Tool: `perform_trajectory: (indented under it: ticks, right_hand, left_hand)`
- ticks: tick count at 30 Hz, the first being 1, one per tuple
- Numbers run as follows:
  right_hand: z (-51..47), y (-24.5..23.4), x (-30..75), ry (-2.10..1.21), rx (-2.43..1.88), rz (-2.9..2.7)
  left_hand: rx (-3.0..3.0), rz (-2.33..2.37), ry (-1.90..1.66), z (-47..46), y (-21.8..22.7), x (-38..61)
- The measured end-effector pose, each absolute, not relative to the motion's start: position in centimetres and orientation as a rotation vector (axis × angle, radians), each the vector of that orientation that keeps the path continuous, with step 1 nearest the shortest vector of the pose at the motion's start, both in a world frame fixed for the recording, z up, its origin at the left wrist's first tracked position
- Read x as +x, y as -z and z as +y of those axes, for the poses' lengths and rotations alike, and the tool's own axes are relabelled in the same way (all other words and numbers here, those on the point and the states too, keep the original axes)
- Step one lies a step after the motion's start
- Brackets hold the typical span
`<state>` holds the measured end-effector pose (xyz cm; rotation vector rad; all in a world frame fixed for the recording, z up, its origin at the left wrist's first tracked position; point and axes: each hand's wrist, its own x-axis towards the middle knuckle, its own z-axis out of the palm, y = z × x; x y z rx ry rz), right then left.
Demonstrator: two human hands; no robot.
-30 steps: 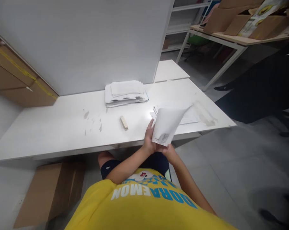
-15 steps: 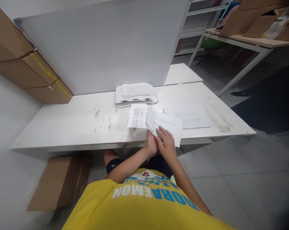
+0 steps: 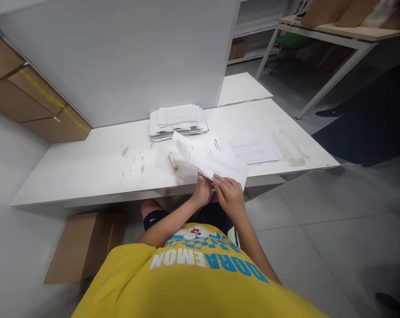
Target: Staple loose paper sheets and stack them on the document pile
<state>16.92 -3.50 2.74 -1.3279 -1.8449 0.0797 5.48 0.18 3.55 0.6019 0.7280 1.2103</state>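
Note:
Both my hands hold a set of printed paper sheets (image 3: 210, 160) just over the front edge of the white table (image 3: 87, 176). My left hand (image 3: 202, 190) grips the sheets' near corner from below. My right hand (image 3: 230, 194) pinches the same corner from above, fingers curled. The sheets fan out toward the back left. A small beige stapler (image 3: 173, 161) lies on the table just left of the sheets.
A stack of papers (image 3: 177, 121) sits at the back by the white partition (image 3: 120, 57). More printed sheets (image 3: 253, 151) lie to the right. Cardboard boxes (image 3: 37, 106) stand at the left, another box (image 3: 81, 247) under the table. A dark-clothed person (image 3: 368, 119) stands at the right.
The sheets were held upright, then laid open flat over the stapler, and now are gathered into a fanned bundle. The stapler shows again.

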Motion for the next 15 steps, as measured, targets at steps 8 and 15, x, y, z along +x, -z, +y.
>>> perform_trajectory:
  ticks: [8, 15]
  right_hand:
    - [-2.8, -2.4, 20.0, -0.167, -1.274, -1.754]
    - [-0.9, 0.6, 22.5, 0.165, -1.496, -1.663]
  left_hand:
    - [0.552, 0.77, -1.203, 1.4, -4.8, 8.2]
    - [0.496, 0.902, -1.218, 4.5, -5.3, 9.7]
